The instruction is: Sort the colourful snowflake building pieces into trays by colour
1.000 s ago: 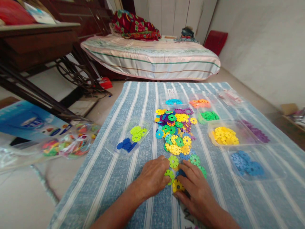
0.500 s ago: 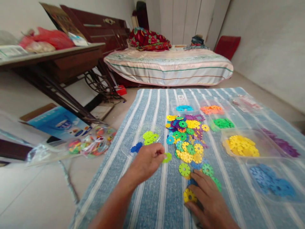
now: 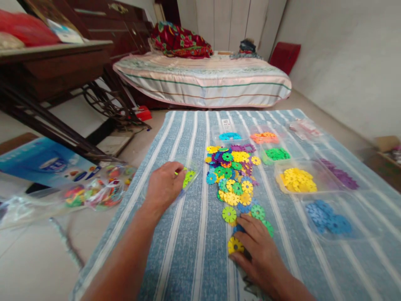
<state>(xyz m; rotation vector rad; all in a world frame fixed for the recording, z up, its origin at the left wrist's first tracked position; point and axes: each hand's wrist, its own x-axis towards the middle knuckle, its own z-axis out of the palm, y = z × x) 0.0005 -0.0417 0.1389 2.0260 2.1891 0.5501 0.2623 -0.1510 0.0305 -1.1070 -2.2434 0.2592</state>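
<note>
My left hand point(image 3: 165, 184) pinches a lime-green notched disc point(image 3: 179, 171) above a clear plastic tray point(image 3: 196, 166) that has lime-green discs point(image 3: 188, 178) in it. Much of that tray is hidden under the hand. My right hand point(image 3: 256, 246) rests on the cloth with fingers apart, partly over a blue disc point(image 3: 238, 229). Its thumb is beside a yellow disc point(image 3: 235, 245). Just past the fingers lies another lime-green disc point(image 3: 229, 214). A pile of mixed-colour discs point(image 3: 233, 171) spreads over the middle of the table.
Clear trays to the right hold yellow discs point(image 3: 299, 180), blue discs point(image 3: 327, 217), purple discs point(image 3: 340, 173) and green discs point(image 3: 277, 154). Farther back are light-blue discs point(image 3: 229, 136) and orange discs point(image 3: 265, 137). A bed point(image 3: 203, 83) stands behind the striped tablecloth point(image 3: 184, 234).
My left hand has moved left with the lime-green disc, from beside the pile to over the left tray. The view has shifted right; my right hand stays by the yellow disc.
</note>
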